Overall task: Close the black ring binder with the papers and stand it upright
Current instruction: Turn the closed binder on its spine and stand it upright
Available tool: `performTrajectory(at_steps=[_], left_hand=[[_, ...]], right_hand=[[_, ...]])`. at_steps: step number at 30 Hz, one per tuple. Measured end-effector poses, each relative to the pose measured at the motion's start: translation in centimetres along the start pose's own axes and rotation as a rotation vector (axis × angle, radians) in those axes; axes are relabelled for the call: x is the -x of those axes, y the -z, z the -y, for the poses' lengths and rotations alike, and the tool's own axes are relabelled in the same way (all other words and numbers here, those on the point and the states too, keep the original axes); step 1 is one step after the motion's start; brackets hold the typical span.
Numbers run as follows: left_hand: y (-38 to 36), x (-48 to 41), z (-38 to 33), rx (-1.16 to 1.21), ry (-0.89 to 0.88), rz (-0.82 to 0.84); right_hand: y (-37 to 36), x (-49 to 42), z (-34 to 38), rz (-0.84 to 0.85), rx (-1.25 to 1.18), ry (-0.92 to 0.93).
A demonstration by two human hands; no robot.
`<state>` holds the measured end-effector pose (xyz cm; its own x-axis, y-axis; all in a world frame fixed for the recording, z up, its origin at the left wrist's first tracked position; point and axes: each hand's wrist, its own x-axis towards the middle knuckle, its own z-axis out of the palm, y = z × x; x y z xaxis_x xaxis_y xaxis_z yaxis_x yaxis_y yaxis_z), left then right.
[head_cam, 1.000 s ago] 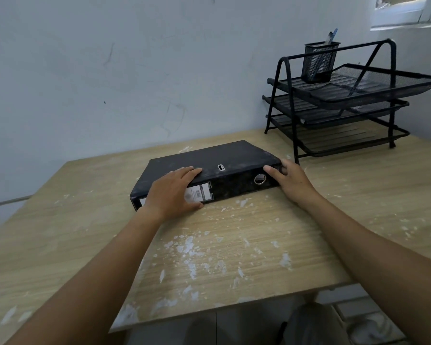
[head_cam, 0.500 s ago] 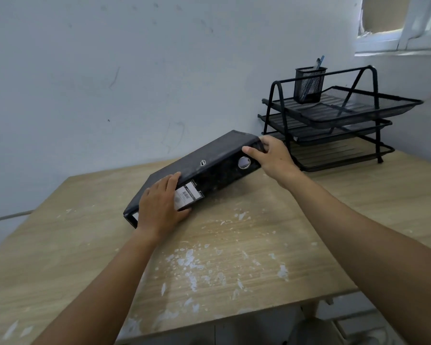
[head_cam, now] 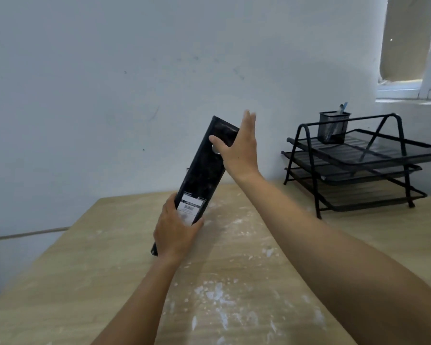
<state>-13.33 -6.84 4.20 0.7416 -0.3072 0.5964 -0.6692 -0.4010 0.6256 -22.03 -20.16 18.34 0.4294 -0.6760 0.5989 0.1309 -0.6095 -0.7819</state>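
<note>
The lower end of the black ring binder (head_cam: pixel 204 174) is sitting hidden behind the left hand (head_cam: pixel 176 232), so contact with the table (head_cam: pixel 246 270) cannot be confirmed there. Print on the white spine label (head_cam: pixel 190 210) is showing too blurred to read. The right hand (head_cam: pixel 239 150) is partly covering the round metal finger hole (head_cam: pixel 215 149). Both forearms are running out of the bottom edge.

The binder is shut and leaning at a steep tilt, top end toward the right, spine facing the camera, at the far middle of the table near the wall (head_cam: pixel 110 83).

The left hand is wrapping the lower spine, fingers curled round the left edge and thumb pressing the right edge: clamped on it. The right hand is lying against the upper right edge, fingers straight, held together and pointing up, thumb reaching across the spine; it is bracing rather than closing round.

The binder cover is looking matte and faintly speckled. The tabletop is pale wood grain, flecked with white flakes. At far right a three-tier black wire-mesh tray rack (head_cam: pixel 353 165) is carrying a mesh pen cup (head_cam: pixel 333 127).
</note>
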Motion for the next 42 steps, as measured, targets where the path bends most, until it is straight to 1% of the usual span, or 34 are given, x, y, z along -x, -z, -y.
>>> performTrajectory(at_steps=[4, 6, 10, 15, 24, 26, 28, 33, 39, 42], left_hand=[[0.3, -0.1, 0.3, 0.071, 0.078, -0.024], [0.6, -0.2, 0.7, 0.104, 0.125, -0.042], [1.1, -0.4, 1.2, 0.174, 0.195, -0.066], [1.9, -0.2, 2.0, 0.271, 0.267, -0.073], [2.6, 0.9, 2.8, 0.328, 0.311, -0.090], [2.7, 1.1, 3.0, 0.306, 0.315, -0.057], [2.7, 1.3, 2.9, 0.281, 0.322, -0.030], [3.0, 1.4, 2.1, 0.269, 0.379, -0.024], [3.1, 1.3, 1.7, 0.316, 0.434, -0.030], [3.1, 1.2, 1.5, 0.401, 0.397, -0.072]], right_hand=[[-3.5, 1.2, 1.5, 0.023, -0.140, -0.088], [-5.2, 2.0, 2.4, 0.039, -0.153, -0.077], [-8.2, 3.9, 3.4, 0.079, -0.116, -0.037], [-11.1, 5.9, 3.7, 0.136, 0.008, -0.021], [-13.5, 7.8, 4.2, 0.206, 0.130, -0.043], [-13.9, 8.2, 4.0, 0.216, 0.136, -0.067], [-14.1, 8.5, 3.6, 0.208, 0.120, -0.080], [-13.6, 8.0, 3.3, 0.230, 0.049, -0.076], [-13.6, 7.6, 3.3, 0.231, -0.053, -0.044], [-13.7, 7.7, 3.4, 0.233, -0.095, -0.031]])
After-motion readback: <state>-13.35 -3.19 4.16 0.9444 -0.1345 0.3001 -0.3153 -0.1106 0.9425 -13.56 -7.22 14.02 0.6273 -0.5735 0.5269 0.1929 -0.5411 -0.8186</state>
